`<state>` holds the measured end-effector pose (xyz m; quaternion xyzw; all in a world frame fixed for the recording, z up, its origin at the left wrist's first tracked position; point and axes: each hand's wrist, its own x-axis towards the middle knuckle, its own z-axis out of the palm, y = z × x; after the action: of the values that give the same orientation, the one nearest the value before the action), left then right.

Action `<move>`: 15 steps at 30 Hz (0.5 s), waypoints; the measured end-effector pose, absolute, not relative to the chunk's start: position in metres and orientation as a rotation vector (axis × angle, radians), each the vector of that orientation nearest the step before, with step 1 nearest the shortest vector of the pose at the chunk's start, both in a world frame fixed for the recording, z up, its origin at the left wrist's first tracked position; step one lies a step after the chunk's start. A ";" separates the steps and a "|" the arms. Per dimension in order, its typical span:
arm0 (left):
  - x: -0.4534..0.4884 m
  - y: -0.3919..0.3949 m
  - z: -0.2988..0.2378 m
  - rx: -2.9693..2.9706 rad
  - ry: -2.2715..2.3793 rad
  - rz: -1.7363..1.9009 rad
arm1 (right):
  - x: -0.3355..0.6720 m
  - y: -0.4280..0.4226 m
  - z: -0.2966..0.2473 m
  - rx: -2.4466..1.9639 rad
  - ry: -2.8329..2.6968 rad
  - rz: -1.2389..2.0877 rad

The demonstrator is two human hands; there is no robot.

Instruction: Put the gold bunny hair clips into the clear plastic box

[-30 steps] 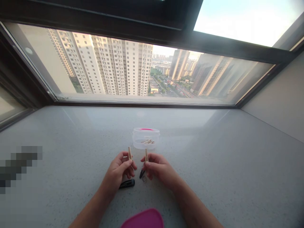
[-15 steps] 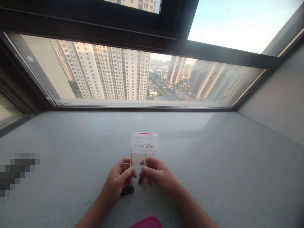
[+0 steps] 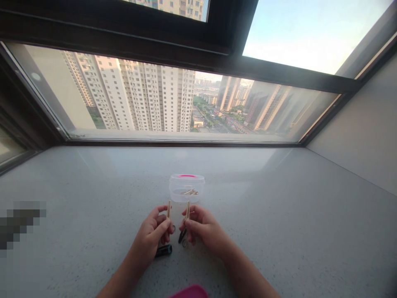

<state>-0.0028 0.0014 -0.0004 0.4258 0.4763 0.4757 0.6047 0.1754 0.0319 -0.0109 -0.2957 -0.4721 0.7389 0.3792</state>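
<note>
My left hand (image 3: 152, 236) is closed on a small wooden clothespin half (image 3: 168, 209) that sticks up between thumb and fingers. A second wooden piece (image 3: 187, 209) stands upright in my right hand (image 3: 203, 231), which is also closed; a dark slim piece (image 3: 182, 235) hangs below its fingers. The two wooden pieces stand side by side, a little apart. A black clip (image 3: 163, 250) lies on the counter under my left hand. Just beyond both hands stands a clear plastic tub (image 3: 186, 187) with a few wooden pieces inside.
A pink lid (image 3: 189, 291) shows at the bottom edge. The grey speckled counter (image 3: 279, 215) runs to a wide window with a dark frame (image 3: 186, 142). A grey wall (image 3: 366, 140) rises on the right. A blurred patch (image 3: 18, 223) lies on the left.
Both hands have shifted slightly toward me and left in the picture as the view tilted up. The two wooden pieces have come closer and stand more upright.
</note>
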 end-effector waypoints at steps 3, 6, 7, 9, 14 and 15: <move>-0.003 0.000 0.001 0.988 1.116 1.104 | 0.175 0.032 -0.011 -0.736 -1.205 1.895; -0.003 0.000 0.002 1.023 1.116 1.111 | 0.174 0.031 -0.013 -0.716 -1.201 1.915; -0.003 0.000 0.002 1.035 1.114 1.112 | 0.174 0.031 -0.013 -0.711 -1.201 1.919; -0.003 0.000 0.003 1.052 1.108 1.108 | 0.174 0.030 -0.014 -0.704 -1.206 1.922; -0.004 0.000 0.005 1.041 1.101 1.107 | 0.174 0.028 -0.012 -0.717 -1.255 1.900; -0.004 0.000 0.005 1.036 1.104 1.110 | 0.174 0.027 -0.011 -0.722 -1.260 1.894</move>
<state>-0.0039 0.0001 0.0051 0.4454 0.4746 0.4770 0.5907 0.1742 0.0273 -0.0111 -0.2812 -0.4906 0.7378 0.3687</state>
